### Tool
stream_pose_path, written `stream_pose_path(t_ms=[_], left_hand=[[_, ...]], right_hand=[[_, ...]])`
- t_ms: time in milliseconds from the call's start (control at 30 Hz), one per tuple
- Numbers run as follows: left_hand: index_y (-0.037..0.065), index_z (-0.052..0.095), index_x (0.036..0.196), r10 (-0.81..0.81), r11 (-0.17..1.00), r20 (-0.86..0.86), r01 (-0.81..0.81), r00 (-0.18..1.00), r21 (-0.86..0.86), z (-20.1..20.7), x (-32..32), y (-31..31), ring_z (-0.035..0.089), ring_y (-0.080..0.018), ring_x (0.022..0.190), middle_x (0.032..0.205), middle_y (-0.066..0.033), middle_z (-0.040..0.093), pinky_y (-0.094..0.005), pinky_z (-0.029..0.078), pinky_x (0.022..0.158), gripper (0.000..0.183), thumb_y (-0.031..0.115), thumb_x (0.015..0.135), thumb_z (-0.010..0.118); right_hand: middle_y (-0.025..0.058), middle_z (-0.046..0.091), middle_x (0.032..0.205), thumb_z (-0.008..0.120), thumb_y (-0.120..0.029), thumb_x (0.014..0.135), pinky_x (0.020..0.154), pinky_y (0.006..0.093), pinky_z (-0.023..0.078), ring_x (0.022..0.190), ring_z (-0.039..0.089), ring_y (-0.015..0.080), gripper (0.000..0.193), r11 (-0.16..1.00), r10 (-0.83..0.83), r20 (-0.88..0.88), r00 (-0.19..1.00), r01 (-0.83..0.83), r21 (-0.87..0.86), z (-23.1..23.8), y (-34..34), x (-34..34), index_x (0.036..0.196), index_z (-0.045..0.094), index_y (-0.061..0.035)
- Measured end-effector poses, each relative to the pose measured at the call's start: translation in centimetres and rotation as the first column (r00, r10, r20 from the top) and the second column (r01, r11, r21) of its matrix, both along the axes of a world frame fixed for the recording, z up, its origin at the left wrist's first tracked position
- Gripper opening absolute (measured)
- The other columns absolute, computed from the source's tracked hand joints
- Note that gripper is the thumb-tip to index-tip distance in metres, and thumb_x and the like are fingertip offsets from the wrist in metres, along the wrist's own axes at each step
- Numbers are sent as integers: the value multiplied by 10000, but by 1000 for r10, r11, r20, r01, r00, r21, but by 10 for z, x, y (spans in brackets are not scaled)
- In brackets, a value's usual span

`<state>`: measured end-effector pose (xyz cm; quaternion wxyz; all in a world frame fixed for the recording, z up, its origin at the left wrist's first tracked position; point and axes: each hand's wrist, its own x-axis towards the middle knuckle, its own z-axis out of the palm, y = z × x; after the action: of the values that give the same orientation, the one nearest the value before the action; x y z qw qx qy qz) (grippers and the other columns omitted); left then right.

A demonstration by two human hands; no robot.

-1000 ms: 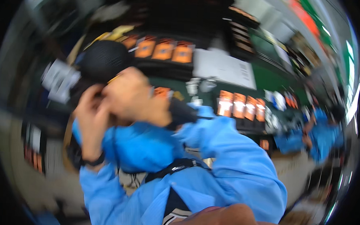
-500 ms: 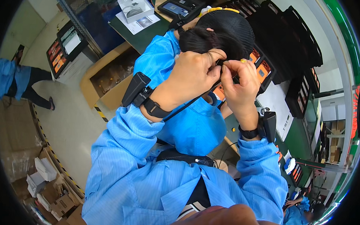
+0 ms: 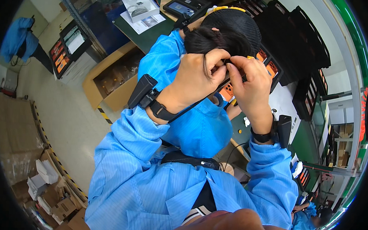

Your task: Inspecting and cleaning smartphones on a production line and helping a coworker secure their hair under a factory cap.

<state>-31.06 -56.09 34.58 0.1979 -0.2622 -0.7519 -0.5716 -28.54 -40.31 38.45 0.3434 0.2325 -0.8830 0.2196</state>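
A co-worker in a blue smock (image 3: 159, 58) sits in front of me, with dark hair (image 3: 197, 42) and a black ribbed head covering (image 3: 233, 26). Both my hands are raised behind that head, fingertips almost meeting. My left hand (image 3: 200, 72) is closed in a pinch, and a loose strand of hair lies across it. Beside it, my right hand (image 3: 251, 79) pinches with thumb and forefinger. Something small and dark shows between the fingertips; its kind is hidden. A thin black cord (image 3: 192, 106) runs below my left hand. The co-worker's blue hood or cap (image 3: 205, 134) hangs beneath.
An open cardboard box (image 3: 99, 90) stands on the left. On the green bench lie a white box with a coiled cable (image 3: 139, 7) and a black tray (image 3: 188, 6). Orange phone-like pieces (image 3: 227, 92) and stacked black trays (image 3: 306, 36) are ahead. Another person (image 3: 21, 38) stands far left.
My right hand has shifted slightly right, its fingers more spread, while the fingertips stay by the left ones. A hair strand now hangs over my left hand. The far-left person has moved farther away.
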Motion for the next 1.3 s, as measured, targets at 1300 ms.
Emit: stream_pose_path(t_ms=[1300], left_hand=[[36,622,998,117,984,-33,-111,993,141,-4,14,2,714,-232,663,768,-126,707,-298,534,572,150,17,850,635]], right_hand=[[106,676,720,647,-165,817,571,375,518,654,675,288,124,943,-207,87,974,175,283,24,-31,3,773,671,-52]])
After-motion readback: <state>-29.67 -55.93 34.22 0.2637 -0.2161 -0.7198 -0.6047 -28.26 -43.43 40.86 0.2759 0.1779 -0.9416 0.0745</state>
